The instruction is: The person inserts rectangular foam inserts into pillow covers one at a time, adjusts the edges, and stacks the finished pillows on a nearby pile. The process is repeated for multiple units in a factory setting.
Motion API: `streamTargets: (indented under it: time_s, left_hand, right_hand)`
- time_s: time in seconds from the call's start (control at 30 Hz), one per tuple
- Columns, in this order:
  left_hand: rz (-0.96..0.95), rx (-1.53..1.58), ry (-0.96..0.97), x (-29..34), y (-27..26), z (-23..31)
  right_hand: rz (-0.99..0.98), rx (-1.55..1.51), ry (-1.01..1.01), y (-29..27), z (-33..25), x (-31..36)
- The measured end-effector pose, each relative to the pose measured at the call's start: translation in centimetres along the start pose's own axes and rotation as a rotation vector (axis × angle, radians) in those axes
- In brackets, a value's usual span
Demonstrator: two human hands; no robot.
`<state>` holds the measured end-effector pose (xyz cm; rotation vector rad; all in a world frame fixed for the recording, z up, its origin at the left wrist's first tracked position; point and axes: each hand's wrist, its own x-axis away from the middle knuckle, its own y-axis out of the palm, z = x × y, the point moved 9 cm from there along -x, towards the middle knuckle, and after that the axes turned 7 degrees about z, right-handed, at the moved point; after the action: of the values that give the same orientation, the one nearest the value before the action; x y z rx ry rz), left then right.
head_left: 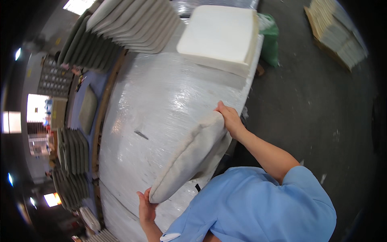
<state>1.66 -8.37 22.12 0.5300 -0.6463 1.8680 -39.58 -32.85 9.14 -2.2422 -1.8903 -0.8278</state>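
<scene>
A light beige cushion (187,155) stands tilted on its edge between my hands, over the near side of the plastic-wrapped table (161,97). Its piped seam runs along the upper side. My right hand (229,119) grips the far right corner, thumb on top. At the near left corner, my left hand (147,205) holds the cushion with its fingers behind the fabric. Part of the cushion's underside is hidden against my blue shirt. A small dark metal tool (141,134) lies on the plastic to the left, too small to name.
White foam pads (219,34) are piled at the table's far end, beside a tall stack of beige cushions (135,24). A green bag (270,40) hangs off the far right edge. Grey-green cushions (72,151) line a blue-topped bench at left. Another pile (336,34) sits on the floor.
</scene>
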Motion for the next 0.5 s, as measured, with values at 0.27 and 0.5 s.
streamTargets:
  time_s: [0.27, 0.5]
  left_hand:
    - [-0.093, -1.130, 0.700, 2.0, 19.2, 11.9]
    - [-0.122, -1.057, 0.723, 1.8, 23.7, 13.6]
  right_hand:
    - [0.612, 0.076, 0.169, -10.9, 14.6, 5.6]
    - [0.157, -0.169, 0.544, -4.6, 27.3, 8.1]
